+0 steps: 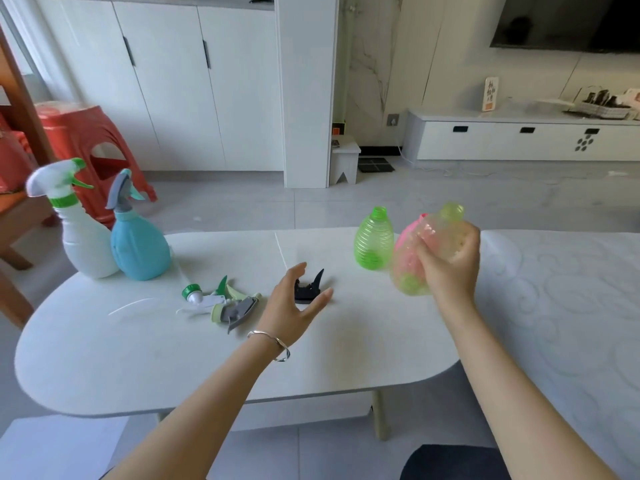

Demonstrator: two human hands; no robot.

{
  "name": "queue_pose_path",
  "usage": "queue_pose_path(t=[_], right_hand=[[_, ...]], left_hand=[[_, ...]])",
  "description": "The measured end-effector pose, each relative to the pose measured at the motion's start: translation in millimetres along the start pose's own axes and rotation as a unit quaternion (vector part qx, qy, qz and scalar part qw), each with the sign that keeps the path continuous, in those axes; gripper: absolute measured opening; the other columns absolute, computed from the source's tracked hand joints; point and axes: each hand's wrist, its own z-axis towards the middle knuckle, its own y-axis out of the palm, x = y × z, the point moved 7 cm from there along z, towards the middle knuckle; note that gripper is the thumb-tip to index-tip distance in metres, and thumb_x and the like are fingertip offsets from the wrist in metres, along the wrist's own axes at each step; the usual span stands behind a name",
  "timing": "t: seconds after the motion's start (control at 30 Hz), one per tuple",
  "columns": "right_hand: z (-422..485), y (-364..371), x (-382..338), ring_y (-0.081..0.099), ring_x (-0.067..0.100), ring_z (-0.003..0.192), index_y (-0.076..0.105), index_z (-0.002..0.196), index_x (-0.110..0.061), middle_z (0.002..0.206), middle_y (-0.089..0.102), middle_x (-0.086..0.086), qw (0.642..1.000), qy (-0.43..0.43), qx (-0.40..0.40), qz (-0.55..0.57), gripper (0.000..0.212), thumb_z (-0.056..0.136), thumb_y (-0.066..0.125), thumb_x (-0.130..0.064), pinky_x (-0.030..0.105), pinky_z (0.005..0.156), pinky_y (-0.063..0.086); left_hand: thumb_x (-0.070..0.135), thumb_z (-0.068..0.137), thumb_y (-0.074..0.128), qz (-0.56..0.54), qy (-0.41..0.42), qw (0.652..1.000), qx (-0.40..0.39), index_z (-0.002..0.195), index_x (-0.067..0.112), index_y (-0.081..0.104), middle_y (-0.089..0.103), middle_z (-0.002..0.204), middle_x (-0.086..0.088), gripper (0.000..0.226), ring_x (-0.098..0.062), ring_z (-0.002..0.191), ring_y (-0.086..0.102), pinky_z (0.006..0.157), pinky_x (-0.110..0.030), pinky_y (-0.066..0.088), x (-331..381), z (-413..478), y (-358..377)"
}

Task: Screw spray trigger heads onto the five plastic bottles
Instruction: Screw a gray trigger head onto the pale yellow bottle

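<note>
My right hand (pixel 446 261) grips a pale yellow-green see-through bottle (pixel 433 233), lifted and tilted above the table's right side, its neck bare. Behind it a pink bottle (pixel 403 244) is mostly hidden. A green ribbed bottle (pixel 374 240) stands upright with no head. My left hand (pixel 294 303) hovers open over the table, fingers spread just short of a black trigger head (pixel 308 289). Two more loose heads lie to its left: a white and green one (pixel 204 297) and a grey one (pixel 235 311). At the far left stand a white bottle (pixel 83 237) and a blue bottle (pixel 138 244), both with heads on.
The white oval table (pixel 138 358) has a rounded left end and a near edge in front of me. A patterned white surface (pixel 561 289) adjoins it on the right. A red stool (pixel 86 143) and wooden furniture (pixel 14 237) stand beyond the left end.
</note>
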Motion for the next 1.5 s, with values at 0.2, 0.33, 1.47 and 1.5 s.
queue_pose_path(t=[0.2,0.33,1.47,1.5], right_hand=[[-73.4,84.0,-42.5,0.061,0.011,0.104,0.055,0.106,-0.024,0.108,0.062,-0.004,0.966,0.037,-0.226,0.123,0.049,0.067,0.082,-0.035,0.021,0.086,0.046],[-100.0,119.1,-47.1,0.063,0.009,0.101,0.055,0.100,-0.026,0.109,0.063,-0.002,0.944,0.085,-0.273,0.167,0.043,0.067,0.082,-0.032,0.021,0.082,0.048],[-190.9,241.2,-10.5,0.051,0.013,0.106,0.054,0.124,-0.026,0.115,0.062,-0.002,0.777,-0.137,-0.581,-0.198,0.054,0.075,0.075,-0.030,0.017,0.094,0.035],[-185.7,238.6,-11.9,0.055,0.008,0.102,0.055,0.122,-0.026,0.113,0.063,-0.001,0.802,-0.074,-0.575,-0.143,0.050,0.076,0.076,-0.028,0.012,0.088,0.039]], left_hand=[[0.068,0.059,0.070,-0.017,0.057,0.998,-0.035,0.136,0.032,0.033,0.047,0.133,0.013,0.093,0.000,0.120,0.046,0.096,-0.013,0.041,18.8,-9.1,-19.2],[0.058,0.057,0.078,0.001,0.064,0.998,0.004,0.127,0.034,0.039,0.054,0.120,0.015,0.083,0.007,0.110,0.050,0.085,-0.003,0.039,7.9,-14.8,-56.6],[0.058,0.054,0.075,0.019,-0.114,0.986,0.118,0.121,0.036,0.043,0.057,0.109,0.011,0.077,-0.003,0.094,0.061,0.061,-0.010,0.045,-122.5,-59.6,-245.7],[0.057,0.054,0.075,0.013,-0.112,0.986,0.123,0.120,0.036,0.043,0.057,0.111,0.010,0.076,-0.002,0.094,0.061,0.060,-0.010,0.045,-121.7,-59.2,-246.3]])
